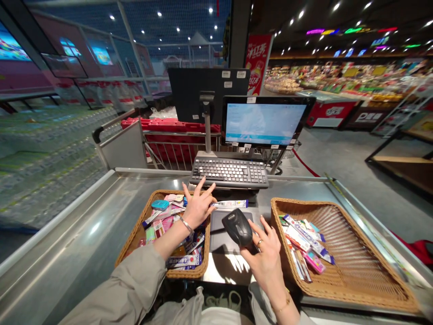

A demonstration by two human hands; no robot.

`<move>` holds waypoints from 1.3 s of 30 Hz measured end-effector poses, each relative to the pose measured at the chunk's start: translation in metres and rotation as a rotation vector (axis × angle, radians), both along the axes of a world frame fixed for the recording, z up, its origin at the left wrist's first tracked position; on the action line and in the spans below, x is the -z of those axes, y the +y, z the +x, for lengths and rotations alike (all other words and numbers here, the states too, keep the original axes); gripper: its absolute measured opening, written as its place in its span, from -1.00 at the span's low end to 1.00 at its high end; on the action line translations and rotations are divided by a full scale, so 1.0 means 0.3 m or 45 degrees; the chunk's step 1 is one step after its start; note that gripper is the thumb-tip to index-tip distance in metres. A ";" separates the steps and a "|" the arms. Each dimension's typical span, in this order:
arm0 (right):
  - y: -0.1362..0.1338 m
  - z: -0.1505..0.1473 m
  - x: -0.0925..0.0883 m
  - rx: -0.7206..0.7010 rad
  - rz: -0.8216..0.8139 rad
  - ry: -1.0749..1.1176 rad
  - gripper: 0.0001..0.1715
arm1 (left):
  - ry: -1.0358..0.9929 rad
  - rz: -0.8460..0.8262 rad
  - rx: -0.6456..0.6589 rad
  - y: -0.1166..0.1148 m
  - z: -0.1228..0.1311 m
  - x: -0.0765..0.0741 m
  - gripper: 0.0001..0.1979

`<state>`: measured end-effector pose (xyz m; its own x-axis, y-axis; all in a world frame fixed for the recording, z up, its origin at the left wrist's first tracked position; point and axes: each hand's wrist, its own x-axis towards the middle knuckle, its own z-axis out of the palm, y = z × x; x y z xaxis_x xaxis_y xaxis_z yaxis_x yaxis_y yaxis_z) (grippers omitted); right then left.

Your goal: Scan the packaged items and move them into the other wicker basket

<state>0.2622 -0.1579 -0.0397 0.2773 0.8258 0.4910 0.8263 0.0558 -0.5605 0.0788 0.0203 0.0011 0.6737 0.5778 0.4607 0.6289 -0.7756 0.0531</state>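
Observation:
My left hand (199,205) is above the near-right corner of a wicker basket (142,225) heaped with small packaged goods, its fingers spread. A long white toothbrush pack (230,204) runs out from under its thumb side and seems pinched there. My right hand (264,257) holds a black handheld barcode scanner (237,227) above a dark scanning pad (219,230). Beside it stands a second wicker basket (338,212), with several toothbrush packs (304,241) at its left end.
A black keyboard (230,171) and a lit touchscreen monitor (264,122) stand beyond the hands on a steel checkout counter (77,225). Behind them is a metal cart with red baskets (169,144). Wrapped bottled water (50,167) lies left; store displays (348,76) stand right.

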 end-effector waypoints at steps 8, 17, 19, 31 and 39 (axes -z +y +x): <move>-0.003 0.005 0.005 -0.015 -0.013 -0.030 -0.65 | -0.018 -0.012 0.006 -0.004 -0.001 0.000 -0.93; -0.005 0.008 0.004 -0.011 -0.018 -0.042 -0.58 | -0.006 -0.007 0.001 -0.002 -0.001 0.004 -0.92; -0.006 0.010 0.007 -0.011 -0.008 -0.046 -0.58 | -0.013 -0.004 -0.003 -0.003 0.002 0.003 -0.92; -0.015 0.031 -0.004 0.023 0.106 -0.070 -0.59 | -0.026 0.014 0.019 -0.007 0.040 -0.012 -0.92; -0.058 0.083 -0.003 0.141 0.148 -0.031 -0.61 | -0.052 0.031 0.096 -0.013 0.118 -0.021 -0.93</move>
